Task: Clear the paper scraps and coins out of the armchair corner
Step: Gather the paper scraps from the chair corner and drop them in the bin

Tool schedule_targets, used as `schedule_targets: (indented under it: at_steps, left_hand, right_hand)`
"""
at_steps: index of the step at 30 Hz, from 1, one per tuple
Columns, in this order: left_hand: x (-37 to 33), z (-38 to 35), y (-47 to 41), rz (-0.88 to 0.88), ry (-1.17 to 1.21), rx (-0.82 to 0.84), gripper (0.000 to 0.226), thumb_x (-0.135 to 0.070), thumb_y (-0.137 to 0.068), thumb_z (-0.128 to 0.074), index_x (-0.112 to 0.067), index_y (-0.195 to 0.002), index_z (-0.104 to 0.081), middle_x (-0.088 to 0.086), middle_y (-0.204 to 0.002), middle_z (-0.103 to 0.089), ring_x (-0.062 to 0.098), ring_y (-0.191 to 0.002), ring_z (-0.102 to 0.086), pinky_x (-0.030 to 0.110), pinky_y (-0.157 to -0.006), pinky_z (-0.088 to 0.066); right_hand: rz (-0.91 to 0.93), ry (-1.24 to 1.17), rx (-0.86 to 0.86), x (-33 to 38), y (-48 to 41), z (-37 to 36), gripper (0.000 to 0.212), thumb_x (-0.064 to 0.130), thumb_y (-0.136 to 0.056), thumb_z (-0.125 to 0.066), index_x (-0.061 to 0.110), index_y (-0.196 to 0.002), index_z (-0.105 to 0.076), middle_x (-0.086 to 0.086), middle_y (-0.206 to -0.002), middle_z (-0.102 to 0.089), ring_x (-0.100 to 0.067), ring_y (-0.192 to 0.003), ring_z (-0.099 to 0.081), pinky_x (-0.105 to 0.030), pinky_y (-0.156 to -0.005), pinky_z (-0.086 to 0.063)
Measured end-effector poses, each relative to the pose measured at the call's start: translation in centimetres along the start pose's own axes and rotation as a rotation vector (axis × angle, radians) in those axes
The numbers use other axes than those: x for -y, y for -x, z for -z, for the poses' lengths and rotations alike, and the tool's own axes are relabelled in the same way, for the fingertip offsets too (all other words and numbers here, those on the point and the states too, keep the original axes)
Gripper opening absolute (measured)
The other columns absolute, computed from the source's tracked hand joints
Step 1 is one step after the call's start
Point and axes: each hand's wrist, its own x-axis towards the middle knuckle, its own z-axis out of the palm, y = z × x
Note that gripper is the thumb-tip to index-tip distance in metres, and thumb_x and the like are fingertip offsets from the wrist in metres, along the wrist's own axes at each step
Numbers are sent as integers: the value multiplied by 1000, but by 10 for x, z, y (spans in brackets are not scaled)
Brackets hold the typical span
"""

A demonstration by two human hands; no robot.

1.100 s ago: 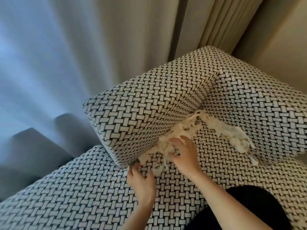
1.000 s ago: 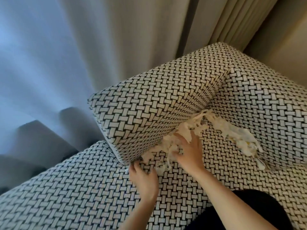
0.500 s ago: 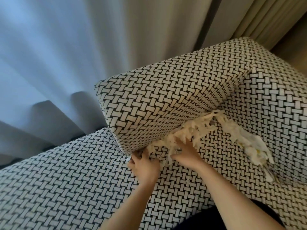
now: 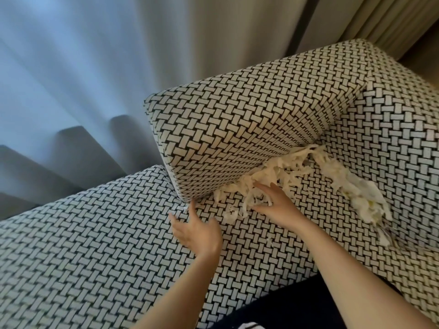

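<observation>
Cream paper scraps (image 4: 282, 172) lie in a strip along the seam where the armchair's arm block (image 4: 237, 129) meets the seat (image 4: 261, 238), and a second heap of scraps (image 4: 361, 198) runs along the backrest seam on the right. My right hand (image 4: 275, 205) rests palm down on the near end of the strip, fingers spread among the shreds. My left hand (image 4: 197, 231) lies on the seat beside the arm block's lower front corner, fingers apart, holding nothing. I see no coins.
The armchair's backrest (image 4: 399, 129) closes the corner on the right. Pale curtains (image 4: 118, 67) hang behind the chair. The woven seat (image 4: 83, 245) stretches out to the left. A dark garment (image 4: 285, 309) shows at the bottom edge.
The view has shifted so the chair sits more to the right. My right hand has slid lower along the strip of scraps toward the seat front; my left hand stays by the arm block's corner.
</observation>
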Motion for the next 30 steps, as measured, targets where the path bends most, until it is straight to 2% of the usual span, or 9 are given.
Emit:
schedule_targets:
  at_steps: [2,5,8,12,15,18,22,26,30]
  left_hand:
    - [-6,1,-6,-14,-50,38,57,-27,-87,-58,-34,-140,-38,9,-157,-1,35,-141,-4,50,-116,-13]
    - [-11,-1,-12,-29,-20,69,55,-28,-87,-51,-24,-141,-40,-4,-156,-17,32,-141,0,49,-117,-9]
    - [-11,0,-6,-57,7,19,46,-27,-88,-51,-21,-133,-47,-4,-147,-36,29,-140,-10,47,-115,-14]
    - [-5,-3,23,-216,165,30,35,-22,-90,-55,-24,-125,-55,-12,-128,-53,17,-133,-24,39,-110,-24]
    - [-6,-5,47,-318,388,164,30,-9,-91,-53,-24,-116,-60,-21,-110,-53,9,-121,-41,33,-104,-37]
    - [-19,-4,61,-307,584,362,16,-15,-94,-53,-23,-105,-62,-9,-103,-64,2,-100,-59,20,-87,-48]
    - [-40,-9,69,-456,564,438,15,-20,-93,-56,-14,-105,-64,-3,-91,-69,6,-86,-66,23,-78,-54]
    - [-62,-14,91,-576,528,591,11,-15,-93,-57,-16,-101,-64,-9,-95,-66,-3,-85,-63,11,-73,-50]
    - [-77,-27,127,-682,532,738,16,-7,-91,-58,-22,-96,-60,-5,-94,-66,3,-83,-66,18,-73,-53]
  right_hand:
    - [0,19,5,1,1,-1,62,26,-91,-58,37,-145,-30,-8,-158,-7,-20,-145,-5,-31,-113,-12]
    - [-13,26,18,1,1,-1,60,27,-92,-57,34,-145,-31,-7,-158,-7,-20,-146,-5,-32,-114,-12]
    - [-13,40,7,2,1,-2,59,27,-92,-57,32,-145,-31,-7,-158,-9,-20,-145,-6,-32,-114,-11]
    - [60,19,-153,4,3,-7,51,23,-90,-60,21,-138,-44,-5,-146,-34,-21,-139,-26,-24,-107,-19]
    - [152,-15,-266,5,10,-11,44,21,-88,-62,19,-131,-52,3,-134,-45,-13,-132,-35,-24,-107,-25]
    - [170,-128,-214,4,23,-11,36,21,-90,-60,22,-125,-56,11,-130,-50,-5,-123,-43,-23,-104,-33]
    - [172,-315,-205,0,45,-2,23,19,-90,-61,33,-108,-61,12,-109,-64,-5,-101,-61,-20,-88,-49]
    - [162,-377,-348,-15,73,23,21,20,-86,-65,34,-102,-61,15,-102,-66,1,-93,-62,-17,-82,-51]
    - [132,-430,-499,-37,108,49,18,21,-83,-68,34,-95,-62,14,-96,-68,5,-87,-63,-13,-77,-51]
